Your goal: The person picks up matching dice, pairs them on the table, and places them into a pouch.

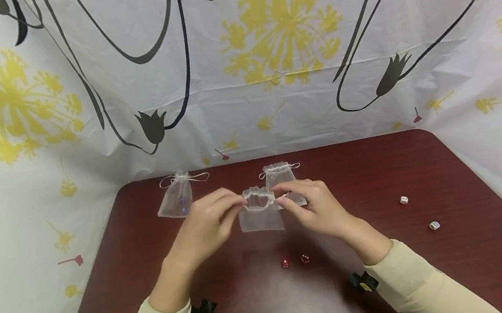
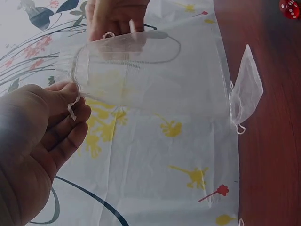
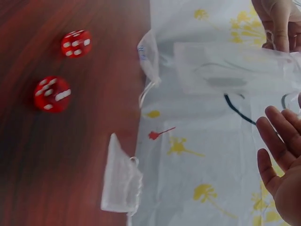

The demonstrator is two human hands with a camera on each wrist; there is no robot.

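Observation:
Above the middle of the table, a sheer white drawstring bag hangs between both hands, its gathered mouth spread wide. My left hand pinches the left side of the mouth between thumb and fingers; a cord end shows by the thumb in the left wrist view. My right hand pinches the opposite side of the rim with thumb and forefinger, its other fingers loose in the right wrist view. Nothing shows inside this bag. Below the hands lie two red dice, a left one and a right one.
A tied sheer bag with blue dice inside lies at the back left. Another sheer bag lies behind my right hand, partly covered. Two white dice, one farther back and one nearer, lie right. A patterned cloth hangs behind the table.

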